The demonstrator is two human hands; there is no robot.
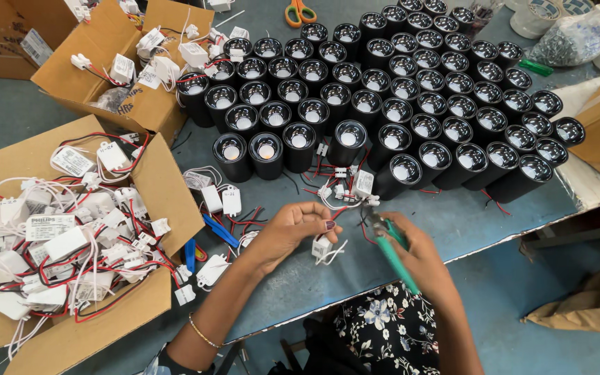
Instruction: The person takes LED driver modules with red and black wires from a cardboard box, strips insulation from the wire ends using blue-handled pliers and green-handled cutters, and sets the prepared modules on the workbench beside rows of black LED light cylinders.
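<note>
My left hand [287, 232] pinches thin red and white wires [342, 201] that run up to small white driver modules [362, 184] lying against a black cylindrical lamp [345, 139]. A small white connector block [321, 246] hangs just below my fingers. My right hand [418, 257] grips green-handled pliers [392, 251], and their metal jaws [371, 221] meet the wires right beside my left fingertips.
Several black cylindrical lamps [411, 90] stand in rows across the blue table [453, 215]. Open cardboard boxes full of white wired drivers sit at the left [168, 187] and top left [105, 48]. Orange-handled scissors [300, 12], tape rolls [532, 17] and a plastic bag [578, 35] lie at the far edge.
</note>
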